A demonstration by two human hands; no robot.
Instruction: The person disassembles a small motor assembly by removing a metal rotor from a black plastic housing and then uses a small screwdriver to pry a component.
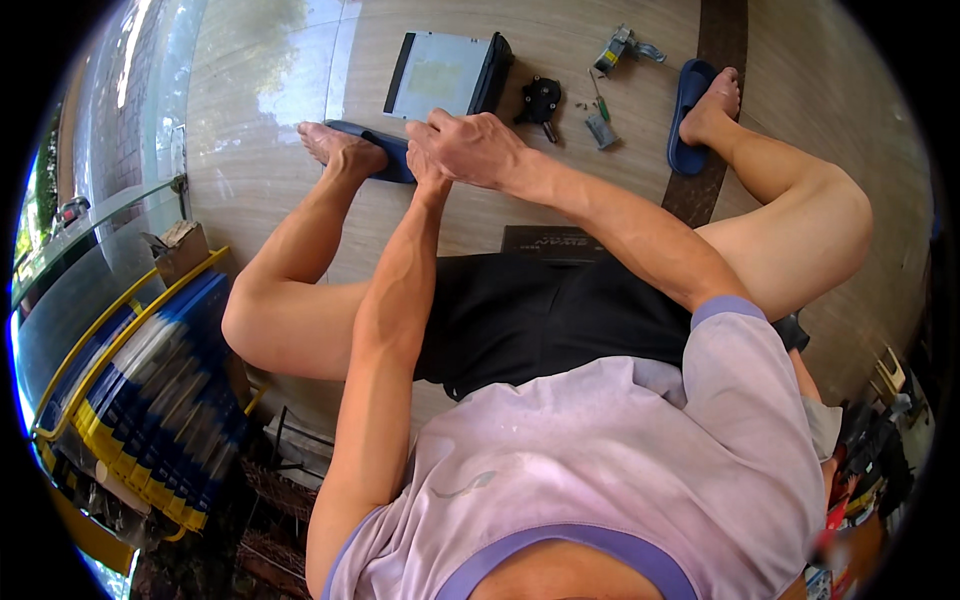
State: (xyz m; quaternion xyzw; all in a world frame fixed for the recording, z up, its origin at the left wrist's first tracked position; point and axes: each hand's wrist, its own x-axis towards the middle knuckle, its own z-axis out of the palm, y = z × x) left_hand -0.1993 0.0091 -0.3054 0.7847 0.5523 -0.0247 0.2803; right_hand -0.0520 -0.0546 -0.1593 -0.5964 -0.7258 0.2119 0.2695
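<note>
My left hand (428,165) and my right hand (475,148) meet in front of me, just at the near edge of a silver metal box (435,75) with black ends. Both hands are closed, the right one over the fingertips of the left. Whatever they may hold is hidden behind the fingers. To the right of the box lies a black round part (541,98) with a short stem. Beyond it are a metal bracket-like part (618,48), a screwdriver (601,106) with a green handle, and a small grey block (602,131).
A blue slipper (385,152) is under my left foot, another (687,120) under my right. A dark flat box (550,241) lies between my legs. At left stands a yellow-framed rack (150,330) of blue packages beside a glass panel (100,230). Mixed clutter (870,470) lies at lower right.
</note>
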